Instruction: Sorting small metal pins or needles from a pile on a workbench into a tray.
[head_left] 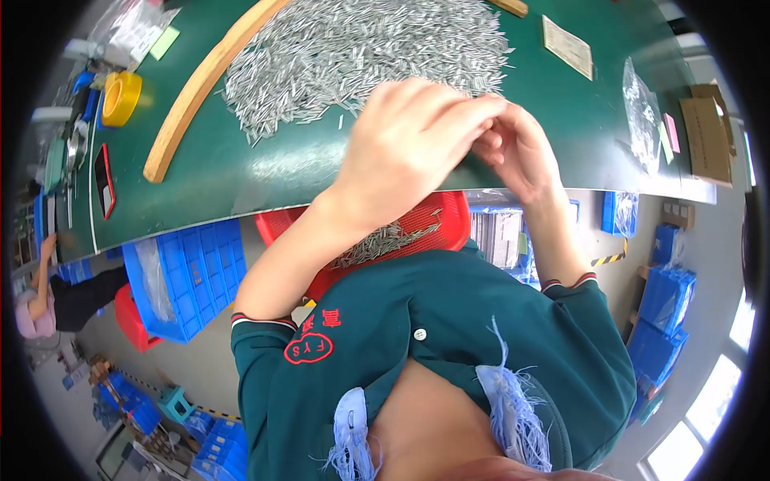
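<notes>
My left hand (pixel 405 148) is raised over the front edge of the green table, its back toward me and its fingers curled down. Against its fingertips is my right hand (pixel 525 148), with fingers bent inward and the thumb side hidden. Anything pinched between them is too small or too covered to make out. Just beyond both hands lies a wide heap of small silver metal pins (pixel 377 52). Below them, at my lap, a red plastic basket (pixel 455 220) holds more loose metal pins (pixel 389 242).
A wooden strip (pixel 204 88) borders the heap on the left. Farther left lie a yellow tape roll (pixel 122 99) and a red-edged phone (pixel 105 180). A paper card (pixel 568 46) and plastic bag (pixel 642 120) are at right. Blue crates (pixel 188 276) stand below; another person (pixel 60 301) is far left.
</notes>
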`<state>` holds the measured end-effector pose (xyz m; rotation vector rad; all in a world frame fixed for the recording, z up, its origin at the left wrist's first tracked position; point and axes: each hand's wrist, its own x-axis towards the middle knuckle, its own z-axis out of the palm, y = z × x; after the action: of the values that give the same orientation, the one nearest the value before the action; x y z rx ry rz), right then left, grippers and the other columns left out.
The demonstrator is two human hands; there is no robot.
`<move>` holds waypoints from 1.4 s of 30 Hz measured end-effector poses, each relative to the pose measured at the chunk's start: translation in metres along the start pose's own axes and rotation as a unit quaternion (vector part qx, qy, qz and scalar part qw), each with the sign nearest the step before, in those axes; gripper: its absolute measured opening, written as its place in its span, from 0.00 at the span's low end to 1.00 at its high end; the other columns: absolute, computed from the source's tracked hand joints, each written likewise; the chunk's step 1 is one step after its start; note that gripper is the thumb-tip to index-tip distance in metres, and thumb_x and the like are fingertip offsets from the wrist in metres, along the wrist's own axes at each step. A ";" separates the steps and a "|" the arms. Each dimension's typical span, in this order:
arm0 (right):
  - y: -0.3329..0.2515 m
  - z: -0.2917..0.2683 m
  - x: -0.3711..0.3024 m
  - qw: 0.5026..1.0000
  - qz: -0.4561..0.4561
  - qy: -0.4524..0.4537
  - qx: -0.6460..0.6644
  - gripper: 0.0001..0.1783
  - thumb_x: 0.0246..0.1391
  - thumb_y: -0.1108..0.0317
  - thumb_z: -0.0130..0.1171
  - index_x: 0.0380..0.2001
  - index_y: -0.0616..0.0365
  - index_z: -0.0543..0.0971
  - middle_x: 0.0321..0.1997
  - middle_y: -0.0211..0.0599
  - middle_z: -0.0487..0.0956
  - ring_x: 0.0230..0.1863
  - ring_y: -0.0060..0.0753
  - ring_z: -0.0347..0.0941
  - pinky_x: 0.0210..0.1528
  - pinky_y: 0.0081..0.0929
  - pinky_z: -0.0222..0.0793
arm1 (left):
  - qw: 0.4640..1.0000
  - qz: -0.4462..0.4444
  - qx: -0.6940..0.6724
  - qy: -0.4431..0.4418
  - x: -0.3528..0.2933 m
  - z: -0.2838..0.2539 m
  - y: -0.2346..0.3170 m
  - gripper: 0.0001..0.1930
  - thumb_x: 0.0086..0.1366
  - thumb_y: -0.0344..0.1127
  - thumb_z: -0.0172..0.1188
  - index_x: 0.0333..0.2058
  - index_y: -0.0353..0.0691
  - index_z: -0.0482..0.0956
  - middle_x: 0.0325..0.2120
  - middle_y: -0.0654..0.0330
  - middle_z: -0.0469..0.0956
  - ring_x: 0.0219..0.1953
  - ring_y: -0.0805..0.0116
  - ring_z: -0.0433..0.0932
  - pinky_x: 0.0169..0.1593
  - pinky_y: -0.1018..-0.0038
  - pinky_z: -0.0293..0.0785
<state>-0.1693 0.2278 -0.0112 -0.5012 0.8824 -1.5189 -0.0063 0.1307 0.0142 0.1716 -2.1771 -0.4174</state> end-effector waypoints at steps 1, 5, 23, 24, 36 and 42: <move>0.001 -0.002 -0.004 0.985 0.018 0.064 0.158 0.10 0.61 0.64 0.50 0.31 0.58 0.74 0.25 0.22 0.72 0.22 0.11 0.64 0.21 0.12 0.59 | 1.000 0.025 -0.013 0.009 0.015 0.019 0.001 0.13 0.54 0.31 0.63 0.41 0.46 0.81 0.30 0.65 0.78 0.33 0.66 0.75 0.38 0.70 0.67; -0.020 -0.012 0.005 0.903 -0.068 0.354 0.234 0.12 0.64 0.59 0.45 0.29 0.51 0.72 0.20 0.19 0.69 0.20 0.12 0.65 0.22 0.13 0.63 | 0.992 0.121 0.017 -0.021 0.073 0.100 0.002 0.11 0.53 0.36 0.61 0.37 0.48 0.81 0.31 0.69 0.78 0.37 0.70 0.76 0.38 0.72 0.67; -0.037 -0.048 -0.013 0.961 -0.196 0.132 -0.146 0.16 0.62 0.66 0.48 0.48 0.63 0.75 0.37 0.33 0.78 0.29 0.16 0.68 0.29 0.15 0.62 | 0.979 -0.177 0.094 -0.028 -0.002 -0.034 -0.058 0.13 0.64 0.30 0.56 0.47 0.41 0.79 0.35 0.58 0.79 0.39 0.66 0.77 0.46 0.72 0.71; -0.026 -0.038 -0.018 0.919 -0.159 0.075 -0.352 0.20 0.61 0.65 0.51 0.55 0.62 0.72 0.46 0.36 0.79 0.40 0.21 0.74 0.41 0.18 0.67 | 0.978 -0.185 0.097 -0.026 -0.019 -0.042 -0.053 0.13 0.64 0.30 0.56 0.47 0.41 0.79 0.35 0.58 0.79 0.39 0.66 0.77 0.46 0.72 0.71; 0.039 0.029 -0.020 0.518 -0.191 -0.126 -0.824 0.42 0.39 0.40 0.60 0.59 0.43 0.69 0.68 0.39 0.60 0.70 0.44 0.51 0.69 0.47 0.45 | 0.832 -0.346 0.414 0.129 -0.156 -0.149 -0.027 0.18 0.63 0.31 0.55 0.53 0.44 0.75 0.50 0.54 0.72 0.56 0.53 0.67 0.58 0.62 0.61; 0.040 0.029 -0.007 0.530 -0.225 -0.089 -0.813 0.46 0.39 0.38 0.60 0.61 0.50 0.67 0.69 0.46 0.55 0.71 0.54 0.47 0.69 0.54 0.42 | 0.916 -0.299 0.254 -0.083 -0.147 -0.108 0.013 0.19 0.60 0.32 0.59 0.52 0.45 0.76 0.52 0.60 0.72 0.59 0.58 0.65 0.62 0.59 0.55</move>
<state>-0.1208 0.2287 -0.0223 -2.3270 1.9511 -0.4816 0.1684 0.1574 -0.0333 1.1472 -2.3308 -0.1867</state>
